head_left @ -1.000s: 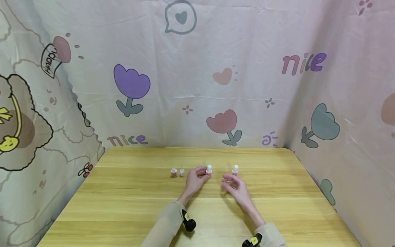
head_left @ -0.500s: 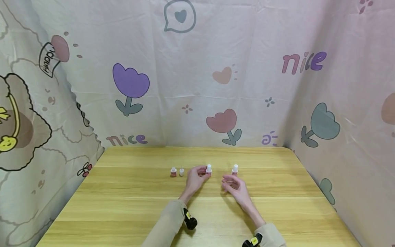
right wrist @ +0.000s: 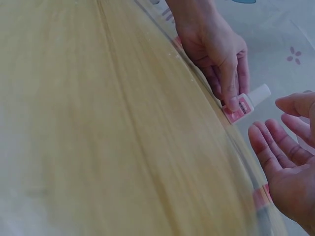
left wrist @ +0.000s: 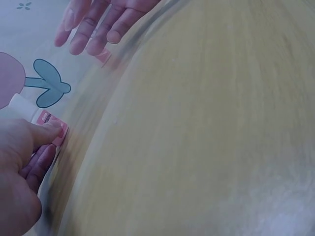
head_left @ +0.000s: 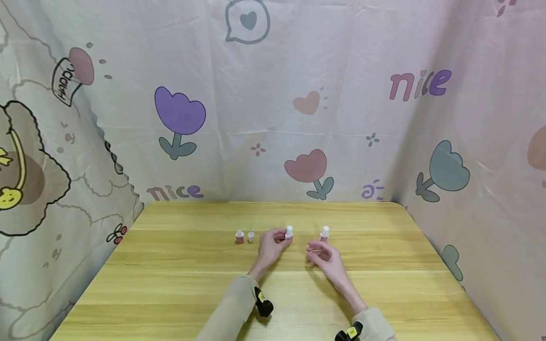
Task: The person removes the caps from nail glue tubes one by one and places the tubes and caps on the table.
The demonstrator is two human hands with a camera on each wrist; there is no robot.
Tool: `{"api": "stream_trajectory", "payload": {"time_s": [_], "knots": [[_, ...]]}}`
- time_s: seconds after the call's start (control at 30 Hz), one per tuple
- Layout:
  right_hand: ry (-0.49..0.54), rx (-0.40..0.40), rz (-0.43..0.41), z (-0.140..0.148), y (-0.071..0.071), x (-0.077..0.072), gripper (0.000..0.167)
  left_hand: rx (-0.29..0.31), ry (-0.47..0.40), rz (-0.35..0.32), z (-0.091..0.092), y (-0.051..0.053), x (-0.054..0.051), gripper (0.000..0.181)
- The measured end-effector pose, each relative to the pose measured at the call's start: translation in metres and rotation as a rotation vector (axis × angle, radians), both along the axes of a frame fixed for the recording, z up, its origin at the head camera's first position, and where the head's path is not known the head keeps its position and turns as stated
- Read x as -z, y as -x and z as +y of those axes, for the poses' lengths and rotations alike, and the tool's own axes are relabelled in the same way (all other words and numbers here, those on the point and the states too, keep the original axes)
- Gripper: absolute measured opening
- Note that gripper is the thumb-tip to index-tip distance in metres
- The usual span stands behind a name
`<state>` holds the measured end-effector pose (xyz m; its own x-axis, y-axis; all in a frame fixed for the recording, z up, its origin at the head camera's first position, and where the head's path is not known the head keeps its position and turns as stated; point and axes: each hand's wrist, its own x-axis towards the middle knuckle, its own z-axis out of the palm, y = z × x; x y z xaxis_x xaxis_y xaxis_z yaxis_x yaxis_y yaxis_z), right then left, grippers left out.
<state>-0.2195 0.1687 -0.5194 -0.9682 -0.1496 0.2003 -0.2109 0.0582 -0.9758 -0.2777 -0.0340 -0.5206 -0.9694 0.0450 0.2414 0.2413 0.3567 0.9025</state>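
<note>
My left hand (head_left: 270, 248) pinches a small pink-labelled bottle with a white cap (head_left: 289, 233), which stands upright on the table. In the left wrist view the thumb lies across this bottle's label (left wrist: 51, 127). A similar capped bottle (head_left: 325, 232) stands to the right, partly hidden behind my right hand (head_left: 327, 261). That hand hovers with its fingers loosely bent and spread, holding nothing. From the right wrist view, its palm and fingers (right wrist: 290, 167) show near the held bottle (right wrist: 242, 108), apart from it.
Left of my left hand, another small pink-labelled bottle (head_left: 240, 237) stands beside a separate white cap (head_left: 250, 237) with a thin stem pointing up. The wooden table (head_left: 170, 284) ends at the back against a printed curtain (head_left: 251, 94).
The head view tilts very slightly, so the scene shifts a little in the picture. Both hands and the bottles keep their places.
</note>
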Motion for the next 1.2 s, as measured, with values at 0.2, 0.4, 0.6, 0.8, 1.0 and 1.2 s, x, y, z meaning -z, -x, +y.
{"api": "stream_trajectory", "payload": {"time_s": [0.2, 0.4, 0.6, 0.8, 1.0, 1.2], "knots": [[0.015, -0.014, -0.016, 0.000, 0.000, 0.000, 0.040, 0.012, 0.022, 0.025, -0.003, -0.001, 0.002, 0.023], [0.012, -0.019, 0.002, -0.002, 0.000, 0.001, 0.040, 0.068, -0.007, 0.047, -0.011, -0.008, 0.002, 0.022], [0.017, -0.048, 0.024, -0.003, 0.000, 0.002, 0.040, 0.094, -0.034, 0.043, -0.018, -0.014, 0.005, 0.020], [0.023, -0.059, 0.042, -0.004, 0.000, 0.002, 0.040, 0.124, -0.049, 0.045, -0.023, -0.018, 0.006, 0.019], [0.025, -0.051, 0.025, -0.006, -0.001, 0.001, 0.040, 0.156, -0.070, 0.049, -0.030, -0.024, 0.008, 0.019], [0.011, -0.068, 0.025, -0.010, -0.002, -0.002, 0.039, 0.198, -0.079, 0.009, -0.040, -0.028, 0.009, 0.020]]}}
